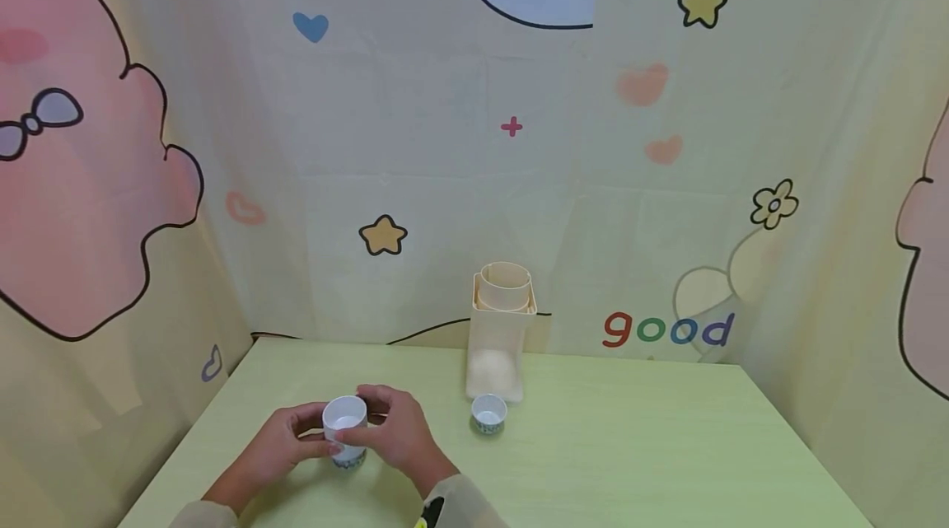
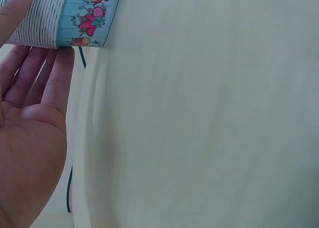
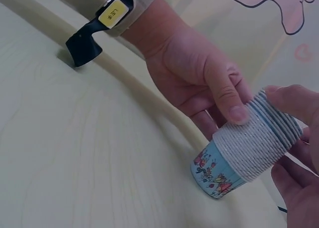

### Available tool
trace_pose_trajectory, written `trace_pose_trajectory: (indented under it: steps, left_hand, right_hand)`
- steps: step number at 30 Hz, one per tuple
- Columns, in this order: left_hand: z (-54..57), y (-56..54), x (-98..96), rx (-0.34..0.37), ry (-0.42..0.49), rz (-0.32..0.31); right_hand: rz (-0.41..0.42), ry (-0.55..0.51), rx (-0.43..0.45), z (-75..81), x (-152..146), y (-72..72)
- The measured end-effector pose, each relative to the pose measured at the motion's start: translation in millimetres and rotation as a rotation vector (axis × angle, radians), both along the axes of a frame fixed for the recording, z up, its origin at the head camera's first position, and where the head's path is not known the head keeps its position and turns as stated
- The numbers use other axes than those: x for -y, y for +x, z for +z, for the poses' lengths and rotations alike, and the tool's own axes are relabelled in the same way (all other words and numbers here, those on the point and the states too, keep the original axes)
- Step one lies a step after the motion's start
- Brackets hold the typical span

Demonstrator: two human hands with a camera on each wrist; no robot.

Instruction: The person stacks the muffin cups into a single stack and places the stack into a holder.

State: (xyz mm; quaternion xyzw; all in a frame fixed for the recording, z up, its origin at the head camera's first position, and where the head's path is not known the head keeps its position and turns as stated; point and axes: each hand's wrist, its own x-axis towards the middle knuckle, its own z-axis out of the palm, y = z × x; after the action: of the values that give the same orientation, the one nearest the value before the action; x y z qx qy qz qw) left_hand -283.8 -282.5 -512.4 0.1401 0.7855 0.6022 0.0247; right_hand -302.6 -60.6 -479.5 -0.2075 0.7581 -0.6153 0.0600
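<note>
A stack of nested paper cups (image 1: 343, 413) with white rims and a blue flowered base is between my two hands over the left part of the table. My left hand (image 1: 282, 439) grips it from the left, thumb on the near side. From the right, my right hand (image 1: 403, 429) holds the same stack near its top, thumb across the front. The right wrist view shows the stack (image 3: 249, 145) tilted, the left hand (image 3: 187, 66) at its lower rims and the right hand (image 3: 305, 200) at the upper rims. The left wrist view shows the flowered base (image 2: 87, 18) beyond the left fingers.
A tall cream dispenser (image 1: 495, 338) with a round tube (image 1: 506, 289) in its top stands at the table's back middle. One small patterned cup (image 1: 488, 414) sits upright at its foot. The pale green table (image 1: 630, 437) meets a printed curtain (image 1: 445, 141) behind.
</note>
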Motion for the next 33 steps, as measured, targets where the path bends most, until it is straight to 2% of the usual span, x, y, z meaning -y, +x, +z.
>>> trace_pose_trajectory:
  steps: [7, 12, 18, 23, 29, 33]
  left_hand:
    - [1.6, 0.7, -1.6, 0.048, -0.033, 0.048]
    - [3.2, 3.0, -2.8, 0.071, -0.034, 0.058]
    - [1.8, 2.8, -2.7, 0.039, -0.017, 0.029]
    - [0.5, 1.7, -1.7, 0.027, 0.005, 0.011]
    - [2.6, 3.3, -3.3, 0.035, -0.005, 0.02]
    - [3.6, 3.7, -3.7, 0.036, -0.011, 0.033]
  right_hand:
    - [-0.013, -0.022, -0.046, 4.9, -17, 0.9]
    - [-0.072, -0.042, -0.063, 8.4, -35, -0.1]
    - [-0.187, -0.109, -0.102, 7.4, -62, -3.7]
    - [-0.31, -0.116, -0.165, -1.3, -89, -9.2]
    - [-0.492, -0.073, -0.198, -16.4, -118, -16.5]
    - [-0.553, -0.029, -0.179, -23.0, -133, -21.1]
